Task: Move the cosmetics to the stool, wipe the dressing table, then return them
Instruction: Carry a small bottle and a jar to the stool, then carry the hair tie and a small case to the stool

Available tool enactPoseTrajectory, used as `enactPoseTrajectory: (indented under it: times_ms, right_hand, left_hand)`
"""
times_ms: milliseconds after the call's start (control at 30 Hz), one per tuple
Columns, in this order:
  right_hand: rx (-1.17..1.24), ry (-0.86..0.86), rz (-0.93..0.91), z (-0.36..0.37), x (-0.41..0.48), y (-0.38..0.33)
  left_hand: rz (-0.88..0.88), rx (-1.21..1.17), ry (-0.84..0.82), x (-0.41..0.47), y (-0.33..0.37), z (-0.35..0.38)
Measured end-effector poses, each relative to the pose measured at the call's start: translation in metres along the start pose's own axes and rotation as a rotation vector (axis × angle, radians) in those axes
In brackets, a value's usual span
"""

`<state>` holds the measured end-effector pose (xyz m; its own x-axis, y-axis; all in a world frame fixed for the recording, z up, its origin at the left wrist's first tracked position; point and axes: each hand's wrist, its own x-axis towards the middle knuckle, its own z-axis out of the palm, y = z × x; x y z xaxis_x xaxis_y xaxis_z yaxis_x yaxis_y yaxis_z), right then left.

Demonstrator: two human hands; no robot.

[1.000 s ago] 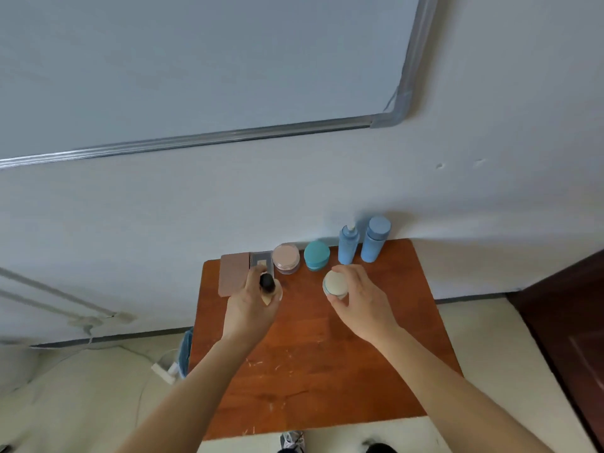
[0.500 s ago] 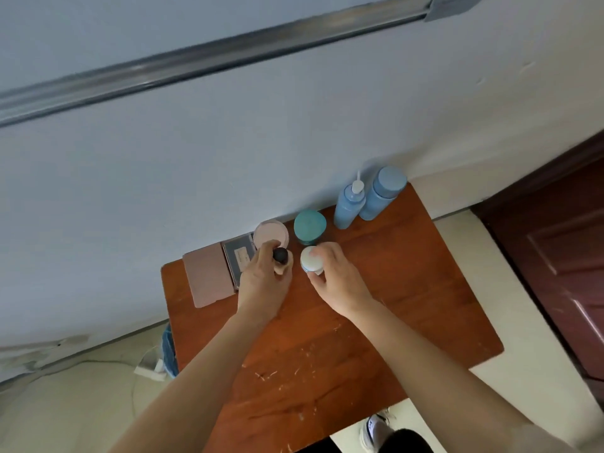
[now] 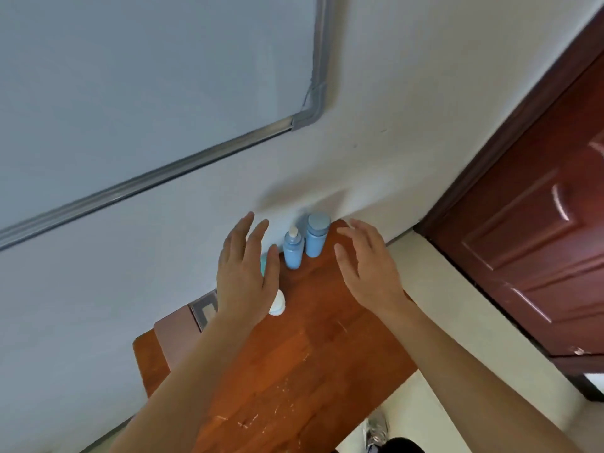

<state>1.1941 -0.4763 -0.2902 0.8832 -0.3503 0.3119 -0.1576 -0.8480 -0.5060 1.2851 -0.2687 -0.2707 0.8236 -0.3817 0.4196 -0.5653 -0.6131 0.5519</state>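
- Left hand, fingers spread and empty, is over a white jar.
- Right hand is spread too, holding nothing.
- Blue pump bottle and blue capped bottle stand between them at the dressing table's back edge.

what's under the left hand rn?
Showing past the left hand: the edge of a white jar, a teal sliver, and part of a grey case. The hand covers the rest of them, and anything else beneath the palm is hidden.
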Motion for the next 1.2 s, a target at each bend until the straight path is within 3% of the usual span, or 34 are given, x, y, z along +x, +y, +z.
enactPoseTrajectory:
  times_ms: [233,400,500,733,1200]
  right_hand:
    - [-0.133,0.275,0.036,-0.137,-0.030,0.049]
    - [-0.266,0.492,0.142,-0.254,-0.100,0.107]
    - [-0.317,0.597,0.225,-0.312,-0.160,0.148]
    - [-0.484,0.639,0.539,-0.422,-0.327,0.262]
    - [-0.590,0.763,1.014,-0.561,-0.598,0.430]
  left_hand:
    - [0.290,-0.160,0.023,0.051,0.139,0.027]
    - [0.471,-0.234,-0.002,0.033,0.267,0.060]
    - [0.554,-0.170,-0.106,0.005,0.344,0.087]
    - [0.714,-0.058,-0.304,-0.100,0.529,0.170]
    - [1.194,-0.195,-0.610,-0.305,0.826,0.353]
